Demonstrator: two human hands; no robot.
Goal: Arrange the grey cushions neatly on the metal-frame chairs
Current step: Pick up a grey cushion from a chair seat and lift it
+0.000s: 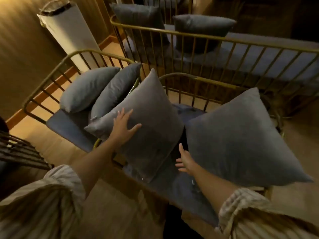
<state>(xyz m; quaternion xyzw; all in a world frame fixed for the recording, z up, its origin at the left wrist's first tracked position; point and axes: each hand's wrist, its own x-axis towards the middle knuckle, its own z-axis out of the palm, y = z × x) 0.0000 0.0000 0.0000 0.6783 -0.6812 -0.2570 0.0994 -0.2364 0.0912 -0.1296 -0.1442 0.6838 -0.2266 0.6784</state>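
A large grey cushion (151, 118) stands tilted over the arm between two gold metal-frame chairs. My left hand (123, 126) lies flat on its left face, fingers spread. My right hand (184, 161) is open just beside the cushion's lower right edge, above the near chair's blue seat pad (181, 188). A second big grey cushion (240, 140) leans on the right side of that chair. Two more grey cushions (86, 88) (115, 90) lean against the back of the left chair (51, 75).
A long gold-frame bench (224, 40) stands behind, with two grey cushions (139, 18) (203, 25) on it. A white cylinder (69, 30) leans by the left wall. A dark wicker piece (19, 150) sits at the left edge. The floor is wooden.
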